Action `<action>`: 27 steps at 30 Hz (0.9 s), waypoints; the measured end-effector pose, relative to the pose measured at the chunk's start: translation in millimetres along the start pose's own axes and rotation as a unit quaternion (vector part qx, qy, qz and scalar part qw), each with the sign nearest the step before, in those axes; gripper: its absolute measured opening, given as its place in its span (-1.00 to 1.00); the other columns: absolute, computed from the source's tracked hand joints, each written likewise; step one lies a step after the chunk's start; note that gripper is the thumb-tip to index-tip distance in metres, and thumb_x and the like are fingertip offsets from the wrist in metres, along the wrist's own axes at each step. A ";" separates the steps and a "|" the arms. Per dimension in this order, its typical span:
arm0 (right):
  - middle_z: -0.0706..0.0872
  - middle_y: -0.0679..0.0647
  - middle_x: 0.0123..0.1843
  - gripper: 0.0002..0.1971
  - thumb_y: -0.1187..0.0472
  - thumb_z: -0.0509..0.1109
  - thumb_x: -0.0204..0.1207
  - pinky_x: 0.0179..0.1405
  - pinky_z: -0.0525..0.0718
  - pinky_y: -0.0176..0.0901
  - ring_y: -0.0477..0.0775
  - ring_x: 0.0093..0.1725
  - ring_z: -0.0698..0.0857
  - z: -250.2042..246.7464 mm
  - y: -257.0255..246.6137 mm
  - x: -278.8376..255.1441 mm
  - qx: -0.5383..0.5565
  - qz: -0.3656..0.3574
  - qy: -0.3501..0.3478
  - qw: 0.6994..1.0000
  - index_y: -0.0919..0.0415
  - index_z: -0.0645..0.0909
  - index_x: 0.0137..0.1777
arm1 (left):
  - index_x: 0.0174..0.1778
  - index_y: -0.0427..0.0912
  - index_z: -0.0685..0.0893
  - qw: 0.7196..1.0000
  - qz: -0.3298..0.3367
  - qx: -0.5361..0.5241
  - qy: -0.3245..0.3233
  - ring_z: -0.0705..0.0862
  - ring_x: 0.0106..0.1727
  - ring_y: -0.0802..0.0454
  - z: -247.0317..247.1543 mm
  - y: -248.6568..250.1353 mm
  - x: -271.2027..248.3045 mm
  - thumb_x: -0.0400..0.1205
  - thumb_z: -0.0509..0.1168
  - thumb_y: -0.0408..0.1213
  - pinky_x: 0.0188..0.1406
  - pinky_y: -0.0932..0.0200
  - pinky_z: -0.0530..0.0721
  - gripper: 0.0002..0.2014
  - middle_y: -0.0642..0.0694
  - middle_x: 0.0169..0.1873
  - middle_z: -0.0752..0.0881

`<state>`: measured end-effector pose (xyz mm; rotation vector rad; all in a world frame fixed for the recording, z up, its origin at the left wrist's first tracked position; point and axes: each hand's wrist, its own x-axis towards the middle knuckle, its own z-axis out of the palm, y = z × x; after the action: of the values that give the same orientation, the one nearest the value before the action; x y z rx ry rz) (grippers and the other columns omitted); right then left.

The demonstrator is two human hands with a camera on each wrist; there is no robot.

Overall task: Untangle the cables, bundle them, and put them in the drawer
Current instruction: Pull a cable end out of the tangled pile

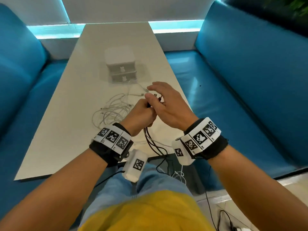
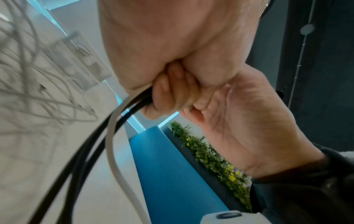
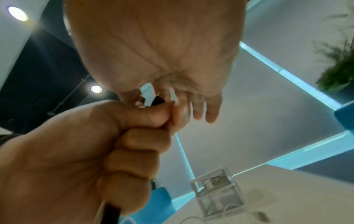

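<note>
My left hand [image 1: 141, 114] is a fist gripping a bundle of black and white cables [image 1: 150, 139] above the table's near right part. The left wrist view shows those cables [image 2: 109, 133] leaving the fist [image 2: 172, 50] downward. My right hand [image 1: 168, 105] is right beside it with fingers spread and straight. Its thumb touches the plug ends [image 1: 156, 95] that stick out of the fist. In the right wrist view, the right palm [image 3: 162, 45] sits over the left fist [image 3: 76, 151]. A loose pile of white cables [image 1: 113, 110] lies on the table [image 1: 63, 130]. The white two-drawer box [image 1: 122, 69] stands behind, both drawers closed.
Blue benches [image 1: 250, 80] flank the table on both sides. The held cables trail over the table's front edge [image 1: 160, 155] toward my lap and the floor. A white wall closes the far end of the table. A plant [image 2: 210, 159] stands behind the right bench.
</note>
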<state>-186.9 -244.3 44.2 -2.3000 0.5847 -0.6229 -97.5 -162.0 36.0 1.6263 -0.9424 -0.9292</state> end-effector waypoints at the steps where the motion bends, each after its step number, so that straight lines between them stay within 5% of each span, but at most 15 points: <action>1: 0.49 0.04 0.51 -0.65 -0.01 0.31 0.62 0.52 0.35 -0.13 -0.04 0.49 0.45 4.3 -5.2 7.2 0.006 -0.016 0.000 1.000 0.08 0.62 0.34 | -0.37 -0.23 0.47 1.000 -0.004 0.006 -0.009 0.21 -0.54 0.10 -8.2 -1.9 -4.8 0.62 0.05 -0.55 -0.51 0.16 0.19 -0.73 0.01 -0.63 0.32; 6: 0.64 -0.07 0.38 -0.66 -0.11 0.26 0.63 0.44 0.43 -0.14 -0.12 0.36 0.55 31.0 -41.5 38.7 -0.028 -0.068 -0.232 0.970 0.01 0.68 0.26 | -0.35 -0.08 0.67 0.995 -0.016 0.097 -0.025 0.33 -0.52 0.10 -31.8 -11.4 -30.9 0.67 0.18 -0.45 -0.50 0.14 0.33 -0.68 0.14 -0.66 0.51; 9: 0.76 -0.04 0.15 -0.60 -0.12 0.14 0.69 0.29 0.57 -0.01 -0.06 0.14 0.66 60.0 -55.2 38.5 -0.033 -0.073 -0.276 0.958 0.08 0.73 0.12 | -0.11 -0.37 0.65 0.983 -0.056 0.171 0.040 0.46 -0.44 0.03 -45.4 -29.5 -32.6 0.70 0.10 -0.45 -0.35 0.04 0.47 -0.78 -0.10 -0.48 0.53; 12: 0.77 0.03 0.15 -0.55 -0.11 0.08 0.72 0.27 0.57 -0.01 0.00 0.15 0.68 80.5 -57.7 33.5 -0.013 -0.057 -0.281 0.958 0.12 0.73 0.14 | 0.35 -0.47 0.50 0.970 -0.081 0.224 0.040 0.65 0.06 -0.19 -56.6 -44.1 -40.2 0.74 0.05 -0.46 -0.01 0.05 0.56 -0.69 -0.36 0.06 0.66; 14: 0.76 0.03 0.21 -0.54 -0.10 0.07 0.72 0.27 0.53 -0.11 0.00 0.21 0.67 89.9 -58.3 30.4 -0.012 -0.061 -0.282 0.957 0.13 0.74 0.16 | 0.54 -0.39 0.29 0.972 -0.088 0.217 0.030 0.45 0.46 -0.18 -59.1 -50.2 -46.7 0.76 0.02 -0.44 0.31 0.22 0.39 -0.60 -0.34 0.47 0.44; 17: 0.76 0.04 0.24 -0.52 -0.12 0.06 0.72 0.33 0.52 -0.09 -0.02 0.24 0.67 101.8 -57.3 27.9 0.024 -0.046 -0.269 0.962 0.15 0.75 0.16 | 0.61 -0.32 0.18 0.972 -0.067 0.221 0.035 0.26 0.60 -0.03 -63.6 -52.5 -51.4 0.78 0.00 -0.38 0.36 0.40 0.16 -0.55 -0.22 0.59 0.28; 19: 0.76 0.02 0.23 -0.48 -0.19 0.02 0.70 0.35 0.53 -0.03 -0.03 0.23 0.68 105.0 -53.3 30.0 0.067 -0.022 -0.267 0.961 0.11 0.74 0.16 | 0.53 -0.25 0.38 0.972 -0.043 0.227 0.035 0.40 0.49 0.10 -66.9 -59.5 -45.4 0.76 0.06 -0.37 0.27 0.44 0.29 -0.61 -0.08 0.44 0.47; 21: 0.74 0.02 0.22 -0.46 -0.24 -0.02 0.68 0.29 0.57 -0.05 -0.04 0.22 0.68 103.6 -46.7 36.2 0.115 0.010 -0.261 0.958 0.04 0.71 0.17 | 0.06 -0.14 0.72 0.989 -0.026 0.140 0.036 0.67 -0.06 0.26 -72.8 -64.8 -43.2 0.70 0.21 -0.36 -0.20 0.37 0.54 -0.82 0.21 -0.13 0.72; 23: 0.73 0.10 0.23 -0.47 -0.21 0.00 0.69 0.24 0.58 -0.05 0.01 0.21 0.68 101.7 -29.1 49.9 0.094 0.027 -0.220 0.971 0.12 0.68 0.19 | -0.31 -0.14 0.70 0.995 -0.051 0.008 0.080 0.41 -0.57 0.16 -80.9 -75.0 -41.8 0.69 0.27 -0.26 -0.52 0.21 0.28 -0.75 0.17 -0.63 0.48; 25: 0.68 0.15 0.29 -0.57 -0.12 0.12 0.68 0.29 0.55 0.00 0.07 0.27 0.63 102.1 -0.7 64.6 0.001 0.030 -0.188 0.982 0.12 0.60 0.32 | -0.34 -0.17 0.66 0.987 -0.075 -0.078 0.120 0.22 -0.58 0.11 -88.9 -85.2 -42.5 0.71 0.23 -0.14 -0.52 0.16 0.15 -0.67 0.07 -0.64 0.30; 27: 0.56 0.20 0.41 -0.57 -0.03 0.22 0.64 0.39 0.47 0.05 0.16 0.40 0.54 103.4 27.7 72.0 -0.090 0.047 -0.231 0.968 -0.04 0.43 0.50 | -0.29 -0.20 0.68 0.978 -0.085 -0.122 0.148 0.19 -0.57 0.11 -97.2 -94.2 -45.2 0.72 0.21 -0.12 -0.54 0.18 0.14 -0.66 0.03 -0.59 0.25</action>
<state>-77.6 -252.6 -23.9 -2.4530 0.5348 0.0230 -14.4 -66.1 -29.4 1.5951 -0.4723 -0.8511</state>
